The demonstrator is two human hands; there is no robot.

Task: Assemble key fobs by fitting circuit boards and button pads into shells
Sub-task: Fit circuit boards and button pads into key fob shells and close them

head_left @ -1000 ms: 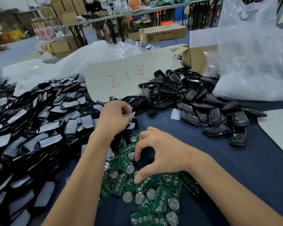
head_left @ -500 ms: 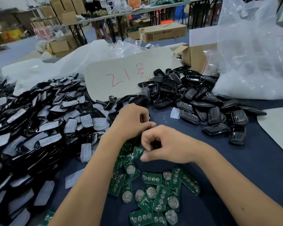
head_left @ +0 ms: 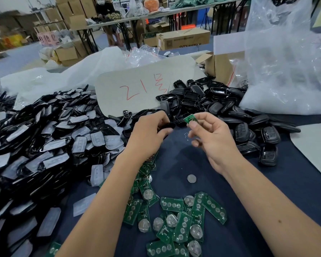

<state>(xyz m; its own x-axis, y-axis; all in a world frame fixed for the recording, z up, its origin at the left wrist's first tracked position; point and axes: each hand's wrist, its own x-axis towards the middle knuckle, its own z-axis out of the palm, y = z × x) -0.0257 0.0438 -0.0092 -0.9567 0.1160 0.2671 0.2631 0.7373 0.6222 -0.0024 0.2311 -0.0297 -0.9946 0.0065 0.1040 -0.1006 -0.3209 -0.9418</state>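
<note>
A black shell (head_left: 166,127) is gripped in the curled fingers of the left hand (head_left: 148,132), raised over the dark blue surface (head_left: 278,182) near the centre of the view. Just beside it, at 3 o'clock, a green circuit board (head_left: 189,118) is pinched between the thumb and forefinger of the right hand (head_left: 211,140), the other fingers being loosely curled; board and shell are held apart by a small gap. Loose circuit boards (head_left: 174,216) are scattered at 6 o'clock beneath the forearms, with a single coin cell (head_left: 191,178) lying apart above them. A large heap of shells with translucent button pads (head_left: 63,138) is spread from 8 to 10 o'clock. Another pile of black shells (head_left: 230,115) is banked at 1 to 3 o'clock, behind the hands. A grey card with red writing (head_left: 141,86) is propped at 12 o'clock, and a clear plastic bag (head_left: 289,62) is bulked at 2 o'clock.
</note>
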